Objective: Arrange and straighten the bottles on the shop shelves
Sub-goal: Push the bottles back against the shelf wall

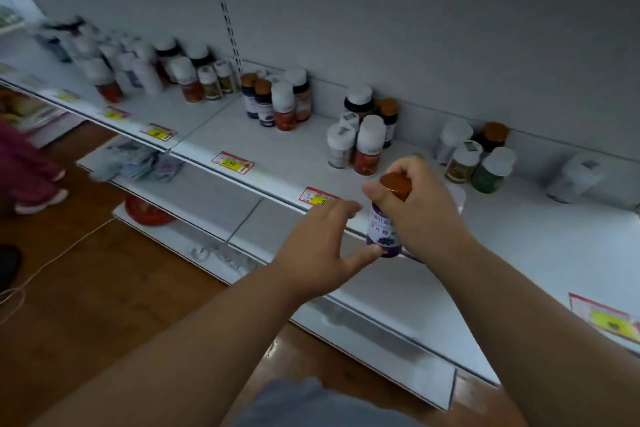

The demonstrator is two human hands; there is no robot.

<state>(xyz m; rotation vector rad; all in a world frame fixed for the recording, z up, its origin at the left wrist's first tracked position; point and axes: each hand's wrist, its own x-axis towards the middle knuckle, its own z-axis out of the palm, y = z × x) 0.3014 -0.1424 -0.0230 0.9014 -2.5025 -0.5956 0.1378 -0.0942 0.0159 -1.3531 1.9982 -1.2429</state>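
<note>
Our right hand grips a bottle at the shelf edge, mid-frame; our left hand, fingers spread, touches its bottom.

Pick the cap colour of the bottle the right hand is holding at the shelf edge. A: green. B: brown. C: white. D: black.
B: the right hand grips the purple-labelled bottle near its top, and the cap showing between the fingers is brown; the left hand touches its base.

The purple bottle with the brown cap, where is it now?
The purple bottle is right of centre in the head view, at the shelf's front edge, between both hands.
</note>
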